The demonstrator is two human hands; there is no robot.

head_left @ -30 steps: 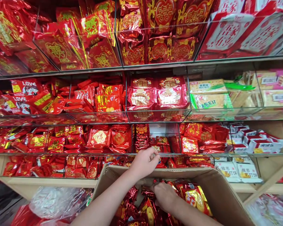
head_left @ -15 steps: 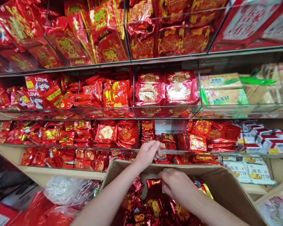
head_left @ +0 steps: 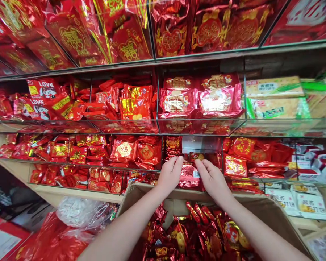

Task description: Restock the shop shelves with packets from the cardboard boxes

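Note:
Between my two hands, just above the back edge of an open cardboard box (head_left: 271, 214), is a shiny red packet (head_left: 189, 175) with a barcode. My left hand (head_left: 170, 173) pinches its left end, thumb uppermost. At the packet's right end, my right hand (head_left: 212, 178) has its fingers closed on it. Behind the hands is a shelf compartment (head_left: 201, 144) with a pale back and a few red packets inside. Many red and gold packets (head_left: 206, 232) lie in the box below my forearms.
Glass-fronted shelves (head_left: 119, 125) of red packets cross the view, their edges close above my hands. Green and beige packets (head_left: 277, 108) sit at the right. Clear and red plastic bags (head_left: 76, 214) lie at the lower left.
My right hand has risen out of the box to the shelf edge, and a red packet is now held between both hands. The view has shifted slightly.

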